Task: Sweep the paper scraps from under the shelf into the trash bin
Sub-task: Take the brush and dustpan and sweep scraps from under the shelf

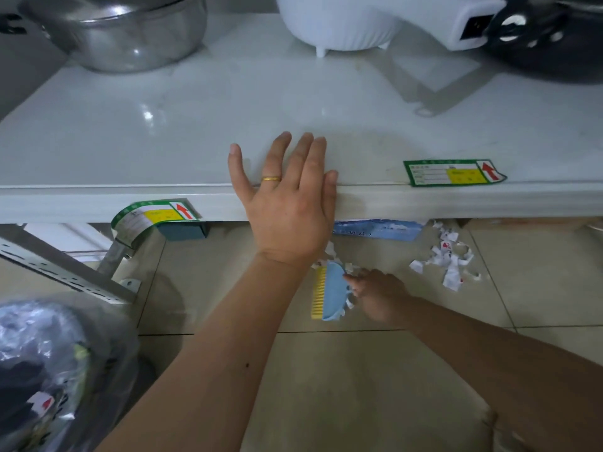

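Observation:
My left hand (288, 203) lies flat and open on the front edge of the white shelf (130, 197), fingers spread. Down on the tiled floor, my right hand (380, 296) grips a small blue brush with yellow bristles (329, 293). A few white paper scraps (331, 252) touch the brush at its far and near ends. A larger heap of torn scraps (447, 259) with red marks lies to the right, just in front of the shelf's edge. At the lower left stands the trash bin (42, 370), lined with a clear bag.
On the shelf sit a steel pot (130, 37), a white appliance (342, 24) and a dark pan (551, 44). A grey perforated shelf leg (65, 272) slants between bin and brush. Below the shelf edge shows a blue printed card (378, 230). Green labels hang off the shelf edge.

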